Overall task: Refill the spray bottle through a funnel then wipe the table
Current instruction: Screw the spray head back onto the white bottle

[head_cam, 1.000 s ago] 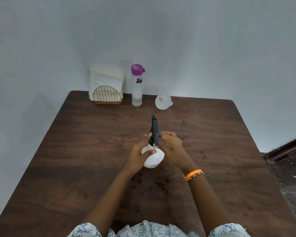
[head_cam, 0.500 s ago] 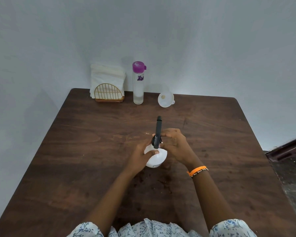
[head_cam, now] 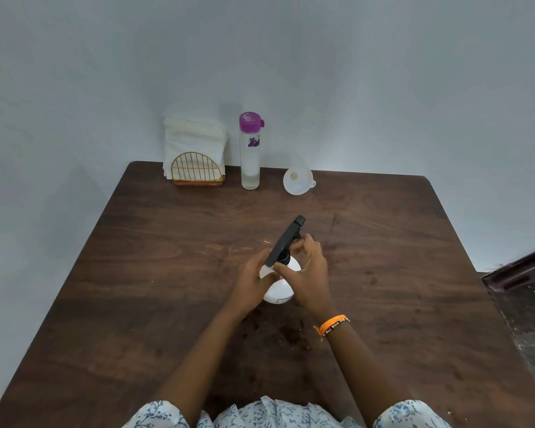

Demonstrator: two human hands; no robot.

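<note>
A white spray bottle [head_cam: 278, 291] with a black trigger head [head_cam: 285, 240] stands in the middle of the dark wooden table [head_cam: 136, 273]. My left hand [head_cam: 250, 284] grips the bottle's white body from the left. My right hand [head_cam: 308, 274] curls around the black head at the neck, thumb in front and fingers behind. The head now points toward the far right. A white funnel [head_cam: 297, 181] lies on its side near the far edge. A clear bottle with a purple cap [head_cam: 250, 152] stands to the funnel's left.
A gold wire holder with white napkins [head_cam: 194, 156] stands at the far left corner against the wall. The table's right edge drops to a dark floor [head_cam: 531, 304]. An orange band sits on my right wrist.
The black head has turned clockwise, from pointing straight away to pointing far right. My right hand rotated with it. My left hand kept its hold on the body.
</note>
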